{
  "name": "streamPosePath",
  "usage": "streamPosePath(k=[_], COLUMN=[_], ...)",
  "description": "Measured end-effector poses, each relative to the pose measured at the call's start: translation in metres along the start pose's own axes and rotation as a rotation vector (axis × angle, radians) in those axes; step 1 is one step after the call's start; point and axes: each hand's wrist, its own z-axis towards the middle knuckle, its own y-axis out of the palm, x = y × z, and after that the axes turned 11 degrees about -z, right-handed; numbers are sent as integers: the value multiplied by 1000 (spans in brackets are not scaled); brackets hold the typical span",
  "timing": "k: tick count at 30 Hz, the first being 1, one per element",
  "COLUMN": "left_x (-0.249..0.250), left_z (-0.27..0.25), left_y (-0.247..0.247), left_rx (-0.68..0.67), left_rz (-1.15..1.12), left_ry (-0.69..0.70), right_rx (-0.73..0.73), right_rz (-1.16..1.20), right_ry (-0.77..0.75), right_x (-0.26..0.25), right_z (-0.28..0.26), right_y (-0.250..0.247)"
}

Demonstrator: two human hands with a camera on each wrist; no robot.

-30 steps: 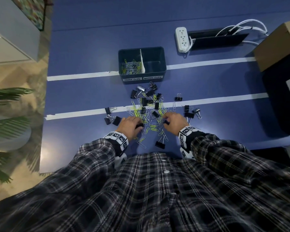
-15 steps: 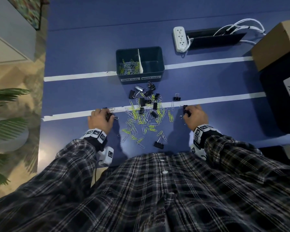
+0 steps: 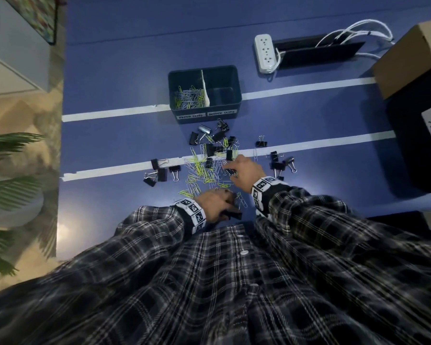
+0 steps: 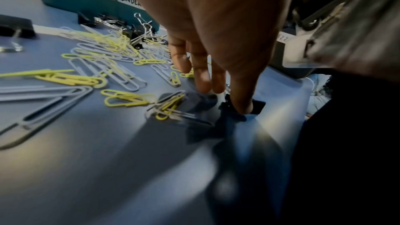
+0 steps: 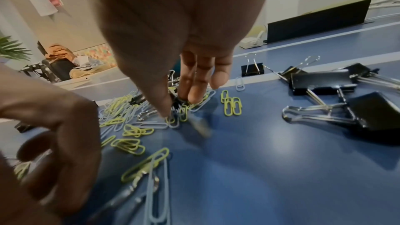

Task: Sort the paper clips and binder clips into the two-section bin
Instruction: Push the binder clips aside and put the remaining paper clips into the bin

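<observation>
- Head view: the two-section bin [image 3: 204,109] sits on the blue table [image 3: 125,70], its left compartment holding paper clips and its right one looking bare. The loose heap of paper clips [image 3: 202,170] lies just in front of it, with black binder clips [image 3: 159,174] scattered around and through it. The left hand [image 3: 215,202] is at the near edge of the heap, fingers curled over a black binder clip [image 3: 234,215]. The right hand [image 3: 243,170] reaches into the middle of the heap; from here it cannot be told whether it has anything.
- Left wrist view: the thumb presses down on the black body of the near binder clip [image 4: 257,107] while the fingers [image 4: 201,74] hang almost straight beside it; the pinch does not look closed yet. That clip should be stiff and light, best taken across its folded steel body rather than by the springy wire handles.
- Right wrist view: the right hand's fingertips [image 5: 194,95] point down into tangled yellow and pale clips [image 5: 181,114], thumb and fingers close together on something dark; the grasp itself is hidden. Paper clips are thin, slick and lie flat, so they likely need raking or nail-lifting, and hooked ones may come up in chains. Larger binder clips [image 5: 324,81] lie apart to the right.
</observation>
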Motion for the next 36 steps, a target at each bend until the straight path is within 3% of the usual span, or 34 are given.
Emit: streamPosePath(k=[6,15,17,21,23,26,30,33,36], left_x=[-18,-15,-15,-19,-31,-59,-86,-93,-96], left_z=[-13,-20,-22,-34,-41,-54,-68,-71,-72], left_y=[6,13,9,-12,-23,-32,-34,-34,-35], left_rx=[14,74,138,340,433,453,459,463,470], left_rz=[37,13,-59,-168,-154,-73,-63,-49,-21], left_ry=[-143,-163,-166,-185,-260,-459,-622,-662,-686], right_rx=[7,9,29,109,139,165,60,-93,-131], right_rz=[8,-11,91,525,660,747,929,871,842], right_ry=[39,15,39,183,271,370,467,426,416], right_x=[11,2,3,10,16,29,41,41,36], right_z=[-5,-2,-4,-7,-8,-10,-13,-16,-14], right_y=[6,2,2,0,-4,-7,-11,-18,-29])
